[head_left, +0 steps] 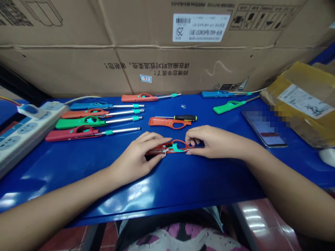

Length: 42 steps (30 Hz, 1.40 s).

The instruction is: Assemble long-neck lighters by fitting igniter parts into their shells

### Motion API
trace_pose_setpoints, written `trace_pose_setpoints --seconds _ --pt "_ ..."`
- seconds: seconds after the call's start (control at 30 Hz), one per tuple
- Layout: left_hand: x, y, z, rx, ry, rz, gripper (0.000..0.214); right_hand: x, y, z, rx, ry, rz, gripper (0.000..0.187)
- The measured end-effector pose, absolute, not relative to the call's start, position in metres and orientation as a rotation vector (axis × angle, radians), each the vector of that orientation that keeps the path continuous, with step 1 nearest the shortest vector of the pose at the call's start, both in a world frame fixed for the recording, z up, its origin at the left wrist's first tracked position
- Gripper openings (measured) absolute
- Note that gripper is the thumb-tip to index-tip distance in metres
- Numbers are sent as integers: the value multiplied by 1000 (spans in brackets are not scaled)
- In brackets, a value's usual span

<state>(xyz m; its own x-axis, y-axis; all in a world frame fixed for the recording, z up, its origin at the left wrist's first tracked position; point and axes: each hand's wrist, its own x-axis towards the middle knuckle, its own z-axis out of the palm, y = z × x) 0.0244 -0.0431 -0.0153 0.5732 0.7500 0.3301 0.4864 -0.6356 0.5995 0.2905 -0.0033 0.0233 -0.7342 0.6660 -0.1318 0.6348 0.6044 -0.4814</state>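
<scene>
An opened orange utility lighter (178, 147) lies on the blue table, its inner parts bare and a green trigger (177, 148) showing inside. My left hand (138, 151) is closed around its handle end, which the fingers partly hide. At the other end, the curled fingers and thumb of my right hand (206, 141) pinch the narrow tip. Just behind sits the loose orange casing half (167, 122), with a black and yellow screwdriver (184, 118) lying along its far side.
Several whole lighters, such as a red one (73, 134), lie at the left beside a power strip (31, 129). Small screws (183, 106) lie farther back. At the right are a green lighter (229, 106), a phone (264, 129) and a taped parcel (303, 101). Cardboard (157, 52) stands behind.
</scene>
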Motion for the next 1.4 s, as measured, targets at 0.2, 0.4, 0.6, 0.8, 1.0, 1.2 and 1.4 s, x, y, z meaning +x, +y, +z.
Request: trace_pose_setpoints --seconds 0.2,0.4,0.6,0.8,1.0,1.2,1.4 --pt "24 -44 -16 2259 987 805 40 291 -2 24 -1131 -2766 792 16" --pt "25 -44 -16 2221 1013 799 38 290 -3 22 -1104 -2766 720 22" --pt "24 -42 -17 2278 967 810 38 286 -3 12 -1073 -2724 670 20" --pt "24 -41 -19 2279 952 850 36 280 -2 5 -1093 -2647 694 20" --pt "25 -42 -19 2274 955 849 37 279 -5 3 -1100 -2648 607 17" --pt "23 -41 -20 2262 974 841 38 280 -5 2 -1069 -2673 537 18" --pt "22 -40 -21 2247 976 836 38 278 -3 0 -1052 -2678 528 18"
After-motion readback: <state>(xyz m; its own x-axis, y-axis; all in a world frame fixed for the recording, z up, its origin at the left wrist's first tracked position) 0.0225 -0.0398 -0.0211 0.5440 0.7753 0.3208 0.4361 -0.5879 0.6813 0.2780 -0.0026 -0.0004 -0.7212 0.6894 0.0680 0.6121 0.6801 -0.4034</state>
